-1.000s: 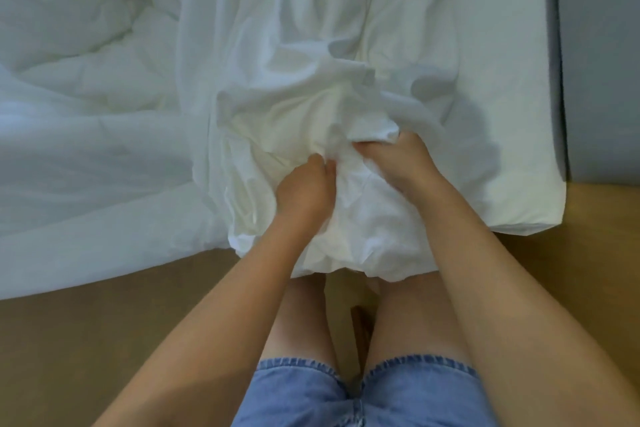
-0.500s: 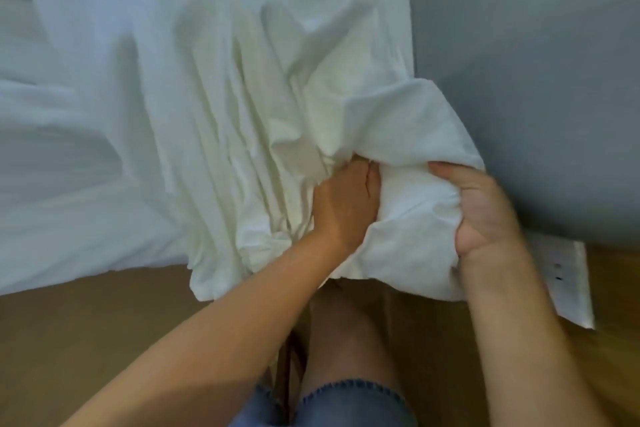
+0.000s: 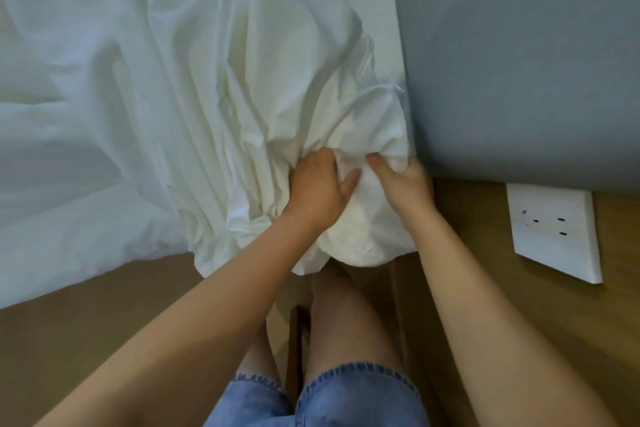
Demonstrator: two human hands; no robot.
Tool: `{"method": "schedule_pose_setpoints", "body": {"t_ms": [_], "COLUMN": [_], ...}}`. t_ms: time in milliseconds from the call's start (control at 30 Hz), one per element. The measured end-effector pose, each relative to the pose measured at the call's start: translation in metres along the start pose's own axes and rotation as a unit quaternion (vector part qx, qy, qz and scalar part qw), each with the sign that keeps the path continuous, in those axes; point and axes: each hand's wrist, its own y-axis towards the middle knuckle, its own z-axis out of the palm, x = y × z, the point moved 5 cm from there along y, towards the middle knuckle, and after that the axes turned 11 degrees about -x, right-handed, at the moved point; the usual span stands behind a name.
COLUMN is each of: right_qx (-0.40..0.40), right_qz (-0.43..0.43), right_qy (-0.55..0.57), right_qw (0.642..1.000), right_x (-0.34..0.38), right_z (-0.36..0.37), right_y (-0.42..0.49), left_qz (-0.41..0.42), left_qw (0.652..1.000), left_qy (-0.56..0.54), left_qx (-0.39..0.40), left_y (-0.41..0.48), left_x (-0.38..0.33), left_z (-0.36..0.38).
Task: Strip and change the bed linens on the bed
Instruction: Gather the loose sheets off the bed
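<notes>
A white bed sheet (image 3: pixel 214 87) is bunched in long folds over the corner of the mattress, beside the grey headboard. My left hand (image 3: pixel 317 192) presses into the gathered cloth at the corner, fingers curled into the folds. My right hand (image 3: pixel 403 184) grips the same bunch just to the right, against the headboard's edge. The lump of sheet under both hands hangs over the bed's near edge, above my knees. The mattress itself is hidden by the cloth.
A grey upholstered headboard (image 3: pixel 519 62) fills the upper right. A white wall socket plate (image 3: pixel 556 230) sits on the wooden panel (image 3: pixel 616 340) at the right. A wooden bed frame edge (image 3: pixel 86 333) runs along the lower left. My legs in denim shorts (image 3: pixel 346 399) stand below.
The view has swung right towards the headboard. Both hands carried the bunched sheet to the corner, and my right hand came in closer to my left.
</notes>
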Motion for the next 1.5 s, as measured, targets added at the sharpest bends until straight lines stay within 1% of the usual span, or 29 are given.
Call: {"method": "schedule_pose_setpoints", "body": {"t_ms": [67,133,200,267,367,467,533,600,633,667,700,767,833,900,933,967,1033,1067,1100,1167,1200,1267,1333,1433,1500], "right_qx": [-0.013,-0.062,-0.104,-0.114,-0.098,-0.068,-0.050,-0.042,-0.044,-0.051,-0.064,-0.102,-0.129,-0.143,-0.149,-0.152,-0.131,-0.102,-0.064,0.000,0.010,-0.003,-0.018,-0.002,0.021], "right_qz": [-0.048,-0.074,-0.075,-0.064,-0.063,-0.074,-0.065,-0.022,0.009,0.036,0.048,0.029,-0.001,-0.033,-0.057,-0.089,-0.169,-0.211,-0.247,-0.284,-0.284,-0.263,-0.242,-0.247,-0.262], "right_qy": [0.021,0.057,0.083,0.054,-0.048,-0.068,-0.073,-0.089,-0.111,-0.142,-0.174,-0.202,-0.194,-0.198,-0.206,-0.214,-0.229,-0.233,-0.232,-0.200,-0.179,-0.144,-0.130,-0.155,-0.170], "right_qw": [0.999,0.994,0.988,0.990,0.992,0.993,0.994,0.995,0.993,0.988,0.982,0.974,0.972,0.969,0.965,0.961,0.950,0.944,0.939,0.938,0.942,0.954,0.961,0.957,0.950], "right_x": [0.011,0.023,0.026,0.022,0.012,0.002,-0.009,-0.029,-0.042,-0.056,-0.069,-0.084,-0.085,-0.079,-0.072,-0.064,-0.046,-0.038,-0.031,-0.022,-0.020,-0.019,-0.021,-0.022,-0.020], "right_z": [0.002,-0.009,-0.021,-0.022,-0.008,0.003,0.004,0.002,0.001,0.000,0.001,0.006,0.017,0.031,0.038,0.046,0.062,0.072,0.082,0.098,0.102,0.104,0.105,0.107,0.110], "right_y": [-0.012,-0.017,-0.011,-0.006,-0.006,-0.017,-0.025,-0.033,-0.039,-0.046,-0.056,-0.077,-0.096,-0.108,-0.113,-0.119,-0.126,-0.128,-0.129,-0.129,-0.128,-0.125,-0.123,-0.122,-0.123], "left_qz": [-0.034,-0.053,-0.005,0.044,0.083,0.148,0.196,0.202,0.180,0.139,0.080,-0.071,-0.201,-0.278,-0.300,-0.295,-0.221,-0.195,-0.186,-0.178,-0.178,-0.205,-0.259,-0.336,-0.351], "left_qw": [0.999,0.998,0.999,0.996,0.990,0.987,0.980,0.974,0.975,0.976,0.978,0.976,0.968,0.950,0.937,0.930,0.942,0.944,0.941,0.941,0.941,0.944,0.937,0.884,0.857], "left_qy": [-0.004,-0.013,0.028,0.076,0.111,0.054,0.042,0.056,0.068,0.084,0.098,0.096,0.033,-0.095,-0.160,-0.211,-0.247,-0.262,-0.279,-0.284,-0.282,-0.252,-0.225,-0.322,-0.377], "left_qx": [0.008,0.024,0.026,0.035,0.030,0.021,-0.017,-0.082,-0.114,-0.145,-0.169,-0.180,-0.150,-0.105,-0.084,-0.066,-0.049,-0.045,-0.040,-0.048,-0.053,-0.056,-0.065,-0.048,0.004], "left_y": [-0.001,0.003,0.007,0.005,-0.009,-0.032,-0.048,-0.061,-0.068,-0.074,-0.081,-0.091,-0.098,-0.098,-0.097,-0.093,-0.084,-0.080,-0.075,-0.063,-0.056,-0.043,-0.035,-0.032,-0.031], "left_x": [-0.002,-0.006,-0.011,-0.008,0.004,0.002,0.004,0.018,0.031,0.046,0.063,0.100,0.127,0.139,0.139,0.135,0.121,0.114,0.110,0.106,0.105,0.106,0.112,0.127,0.135], "left_z": [0.001,0.001,-0.002,-0.008,-0.021,-0.037,-0.050,-0.067,-0.076,-0.085,-0.093,-0.104,-0.102,-0.087,-0.078,-0.071,-0.063,-0.061,-0.060,-0.057,-0.055,-0.050,-0.048,-0.053,-0.060]}}
